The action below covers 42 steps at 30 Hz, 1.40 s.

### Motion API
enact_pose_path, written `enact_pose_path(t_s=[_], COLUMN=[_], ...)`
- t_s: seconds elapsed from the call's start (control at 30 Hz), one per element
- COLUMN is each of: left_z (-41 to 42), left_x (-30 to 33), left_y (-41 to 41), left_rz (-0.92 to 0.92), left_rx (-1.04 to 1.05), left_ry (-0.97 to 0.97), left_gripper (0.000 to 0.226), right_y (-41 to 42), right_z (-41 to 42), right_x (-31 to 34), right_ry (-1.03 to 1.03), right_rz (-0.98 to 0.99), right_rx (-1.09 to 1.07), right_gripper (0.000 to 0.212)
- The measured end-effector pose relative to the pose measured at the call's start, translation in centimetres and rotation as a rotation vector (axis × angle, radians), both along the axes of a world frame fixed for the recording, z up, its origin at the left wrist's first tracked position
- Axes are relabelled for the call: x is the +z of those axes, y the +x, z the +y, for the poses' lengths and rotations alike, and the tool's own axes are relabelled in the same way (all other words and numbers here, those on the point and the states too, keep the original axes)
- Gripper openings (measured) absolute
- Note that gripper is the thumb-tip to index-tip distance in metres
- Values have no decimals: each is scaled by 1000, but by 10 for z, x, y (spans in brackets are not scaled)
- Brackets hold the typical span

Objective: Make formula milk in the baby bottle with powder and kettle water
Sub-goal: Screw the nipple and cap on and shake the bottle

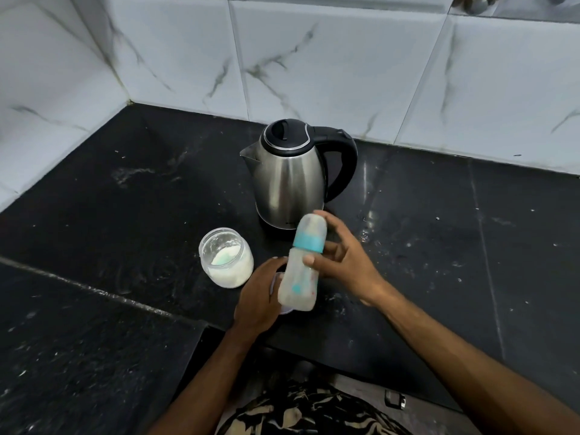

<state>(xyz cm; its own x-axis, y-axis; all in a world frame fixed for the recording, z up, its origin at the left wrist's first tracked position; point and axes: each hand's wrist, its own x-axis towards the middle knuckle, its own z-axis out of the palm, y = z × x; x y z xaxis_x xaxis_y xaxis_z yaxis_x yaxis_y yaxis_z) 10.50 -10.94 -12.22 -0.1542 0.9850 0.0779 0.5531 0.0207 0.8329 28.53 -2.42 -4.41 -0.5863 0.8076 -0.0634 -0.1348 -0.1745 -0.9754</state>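
A cloudy baby bottle point(298, 277) with a teal collar and a clear cap is tilted above the counter, and my right hand point(345, 262) grips it around the middle. My left hand point(259, 298) is curled beside the bottle's base, over a pale round lid point(285, 310) that is mostly hidden under the fingers and the bottle. An open glass jar point(226, 257) of white powder with a teal scoop inside stands just left of my hands. Behind them stands the steel kettle point(288, 177) with its black lid shut, spout to the left and handle to the right.
The black stone counter point(125, 215) runs into a corner of white marbled wall tiles point(314, 58). Its surface carries white specks and water marks. The front edge steps inward below my hands. Patterned clothing point(307, 409) shows at the bottom.
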Motion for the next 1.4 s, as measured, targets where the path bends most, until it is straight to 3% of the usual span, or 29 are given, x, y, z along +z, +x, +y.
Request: enact_pose_path(t_s=[0.2, 0.37, 0.43, 0.5, 0.57, 0.77, 0.93, 1.0, 1.13, 1.3, 1.4], left_z=[-1, 1, 1, -1, -1, 2, -1, 0, 1, 0, 0], left_x=[4, 0, -1, 2, 3, -2, 0, -2, -4, -7, -5], left_y=[5, 1, 1, 4, 6, 2, 4, 3, -1, 2, 2], left_rz=[46, 33, 39, 54, 62, 25, 61, 55, -49, 54, 33], left_rx=[71, 25, 37, 67, 78, 31, 75, 64, -10, 72, 56], left_ry=[9, 1, 18, 30, 16, -5, 19, 10, 6, 43, 40], left_gripper=[43, 37, 34, 38, 42, 34, 41, 42, 41, 39, 38], right_y=[1, 5, 5, 4, 5, 10, 5, 2, 1, 0, -1], right_z=[24, -1, 3, 15, 25, 5, 25, 16, -5, 22, 10], right_x=[18, 7, 11, 21, 22, 9, 25, 23, 15, 29, 21], right_ry=[-181, 12, 32, -73, -145, 34, -136, -130, 9, -160, -115], right_rz=[281, 8, 39, 153, 259, -15, 235, 191, 13, 245, 161], right_rx=[-415, 20, -52, -297, -410, 36, -392, -326, 3, -415, -269], right_gripper=[70, 72, 71, 67, 68, 75, 70, 76, 73, 63, 64])
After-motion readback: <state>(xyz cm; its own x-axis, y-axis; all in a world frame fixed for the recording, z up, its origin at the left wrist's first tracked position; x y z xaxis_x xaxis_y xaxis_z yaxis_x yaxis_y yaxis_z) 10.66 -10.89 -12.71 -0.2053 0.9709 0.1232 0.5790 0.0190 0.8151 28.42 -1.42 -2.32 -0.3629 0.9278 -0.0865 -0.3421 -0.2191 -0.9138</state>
